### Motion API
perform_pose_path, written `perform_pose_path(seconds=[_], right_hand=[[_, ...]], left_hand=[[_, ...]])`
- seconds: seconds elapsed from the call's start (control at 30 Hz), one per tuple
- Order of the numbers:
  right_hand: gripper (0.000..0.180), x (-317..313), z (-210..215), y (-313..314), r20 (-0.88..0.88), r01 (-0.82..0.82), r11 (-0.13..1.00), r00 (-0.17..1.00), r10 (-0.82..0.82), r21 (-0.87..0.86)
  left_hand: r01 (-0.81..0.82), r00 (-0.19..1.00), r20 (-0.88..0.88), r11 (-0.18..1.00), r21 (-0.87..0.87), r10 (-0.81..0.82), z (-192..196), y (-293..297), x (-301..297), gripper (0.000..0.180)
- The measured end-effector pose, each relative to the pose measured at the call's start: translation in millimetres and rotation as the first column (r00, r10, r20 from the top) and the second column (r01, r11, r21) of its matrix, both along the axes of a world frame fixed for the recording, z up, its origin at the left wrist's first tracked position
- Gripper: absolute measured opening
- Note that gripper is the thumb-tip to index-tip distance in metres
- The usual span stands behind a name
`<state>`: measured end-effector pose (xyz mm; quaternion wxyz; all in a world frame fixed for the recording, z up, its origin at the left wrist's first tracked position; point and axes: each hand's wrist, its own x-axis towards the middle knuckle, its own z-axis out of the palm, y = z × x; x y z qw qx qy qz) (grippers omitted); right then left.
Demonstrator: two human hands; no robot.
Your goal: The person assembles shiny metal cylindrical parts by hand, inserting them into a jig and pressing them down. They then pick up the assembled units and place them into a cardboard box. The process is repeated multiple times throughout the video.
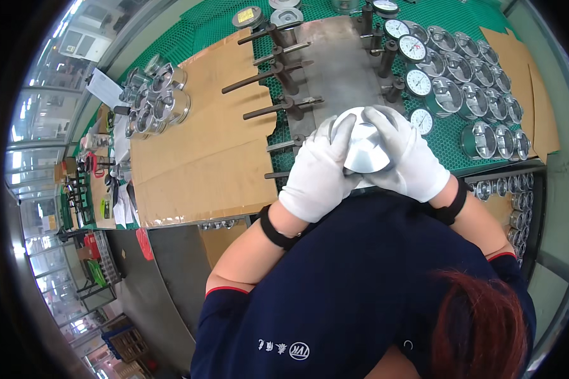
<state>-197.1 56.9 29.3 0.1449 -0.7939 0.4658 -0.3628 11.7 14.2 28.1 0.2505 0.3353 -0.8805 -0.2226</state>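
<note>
Between my two white-gloved hands is a metal piston [367, 153], its bright round face turned up. My left hand [320, 169] wraps the near left side of it, thumb and fingers along the rim. From the other side my right hand [412, 158] closes round the edge. Both hands are at the near end of a grey steel plate [338, 60]. Gauge stands with black posts [287, 79] line the plate's left side. Along its right side are several white dial gauges [413, 48], the nearest dial [421, 121] just beyond my right hand. The piston's underside is hidden.
Rows of pistons [476, 100] stand on green matting [449, 145] at the right. Another cluster of pistons [164, 104] sits left on a cardboard sheet [202, 139]. Round metal pieces [248, 17] lie at the back. More pistons [517, 201] fill a lower shelf.
</note>
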Motion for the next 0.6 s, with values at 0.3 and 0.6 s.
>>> perform_pose_path(seconds=[0.3, 0.6], right_hand=[[0.088, -26, -32, 35, 0.428, -0.247, 0.42, 0.801, -0.419, 0.873], [0.093, -20, -23, 27, 0.377, -0.219, 0.365, 0.81, -0.448, 0.905]], left_hand=[[-0.054, 0.991, -0.126, 0.993, -0.106, 0.041, -25, -19, -17, 0.095], [-0.073, 0.986, -0.15, 0.997, -0.025, 0.068, -29, -29, -20, 0.101]])
